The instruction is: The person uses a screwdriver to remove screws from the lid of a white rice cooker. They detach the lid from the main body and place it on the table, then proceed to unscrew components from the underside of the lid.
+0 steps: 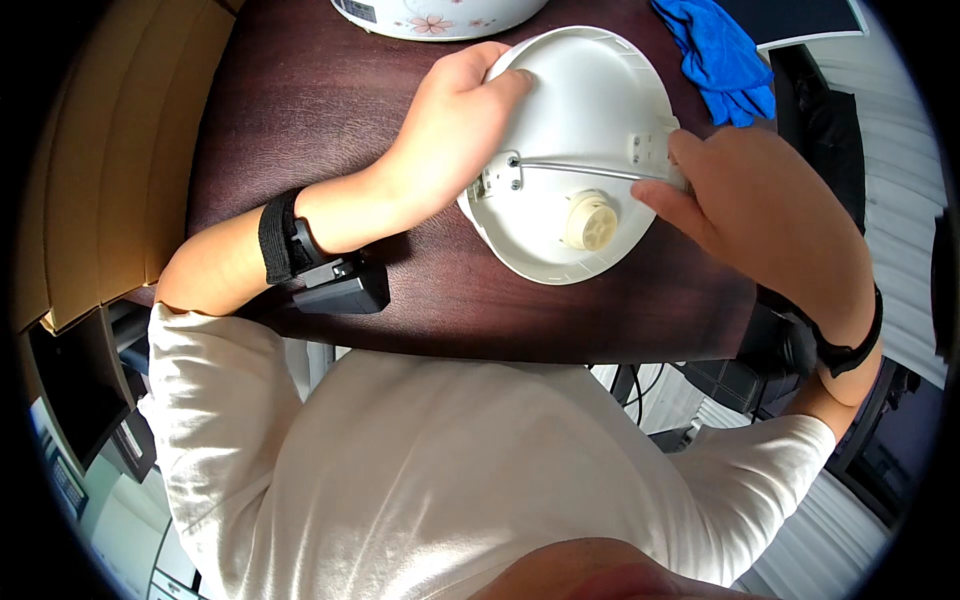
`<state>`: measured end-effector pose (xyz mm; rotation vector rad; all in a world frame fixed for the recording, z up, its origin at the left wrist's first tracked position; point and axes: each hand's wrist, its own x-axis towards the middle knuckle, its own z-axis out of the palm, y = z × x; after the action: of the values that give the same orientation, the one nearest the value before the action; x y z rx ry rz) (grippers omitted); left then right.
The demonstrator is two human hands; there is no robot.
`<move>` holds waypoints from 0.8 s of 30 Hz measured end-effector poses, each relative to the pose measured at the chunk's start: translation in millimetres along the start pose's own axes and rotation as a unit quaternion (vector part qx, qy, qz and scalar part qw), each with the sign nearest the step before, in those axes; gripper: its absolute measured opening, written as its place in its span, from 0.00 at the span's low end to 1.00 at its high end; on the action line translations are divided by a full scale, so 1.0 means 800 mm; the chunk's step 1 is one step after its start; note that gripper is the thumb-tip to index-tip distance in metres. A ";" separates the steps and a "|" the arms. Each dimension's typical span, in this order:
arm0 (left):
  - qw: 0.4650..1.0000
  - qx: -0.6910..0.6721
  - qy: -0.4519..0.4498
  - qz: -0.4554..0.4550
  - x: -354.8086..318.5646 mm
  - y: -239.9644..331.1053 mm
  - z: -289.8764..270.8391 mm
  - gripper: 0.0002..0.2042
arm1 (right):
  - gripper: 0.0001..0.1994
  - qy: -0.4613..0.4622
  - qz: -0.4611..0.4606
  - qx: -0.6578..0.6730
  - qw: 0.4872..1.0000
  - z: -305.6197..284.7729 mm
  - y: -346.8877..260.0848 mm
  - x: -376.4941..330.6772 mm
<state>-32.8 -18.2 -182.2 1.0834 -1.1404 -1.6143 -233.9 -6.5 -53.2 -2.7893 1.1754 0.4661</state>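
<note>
Now both hands point(455, 130) grip the white lid point(575, 110).

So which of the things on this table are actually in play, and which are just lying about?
In play:
left hand
right hand
round white lid
thin metal rod
cream knob

Lying about:
blue cloth
flowered white appliance body
cardboard boxes

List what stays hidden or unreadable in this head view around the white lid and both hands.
- Left hand: fingertips curl behind the white round lid's rim, so the grip is unseen.
- Right hand: its fingers cover the end of the metal rod and part of the bracket.
- White flowered appliance: cut off by the top edge.
- Blue cloth: what lies under it is covered.
- Lid's far side: faces away.
</note>
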 end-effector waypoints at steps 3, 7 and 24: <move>1.000 0.014 0.011 0.002 0.001 0.000 0.002 0.13 | 0.23 0.034 0.002 -0.044 0.998 0.004 0.000 0.004; 0.999 0.039 0.019 0.006 0.001 0.003 0.003 0.13 | 0.28 0.065 0.012 -0.067 0.995 0.006 0.002 0.012; 0.996 0.079 0.004 0.044 0.003 0.009 0.011 0.12 | 0.30 -0.020 0.150 0.063 0.986 0.026 -0.001 -0.005</move>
<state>-40.7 -20.5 -173.6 1.1240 -1.3106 -1.4703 -241.1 1.1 -71.6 -2.4946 1.5642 0.4490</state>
